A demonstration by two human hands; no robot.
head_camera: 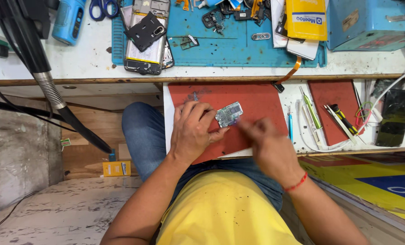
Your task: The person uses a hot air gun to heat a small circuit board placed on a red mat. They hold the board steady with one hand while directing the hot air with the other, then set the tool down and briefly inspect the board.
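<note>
My left hand [193, 131] rests on a red mat [257, 102] on a pull-out shelf and pinches a small green circuit board [228, 114] between thumb and fingers. My right hand [266, 143] is just to the right of the board, blurred by motion, its fingers close to the board's edge. Whether it holds a tool I cannot tell. A red thread band is on my right wrist.
A second red mat [334, 106] lies to the right with tweezers, a green pen-like tool [312, 111] and a black-yellow screwdriver [344, 119]. A dark phone [394, 117] is at far right. Above, a blue mat [238, 45] carries an opened phone [145, 38] and parts. A black hose [52, 90] hangs left.
</note>
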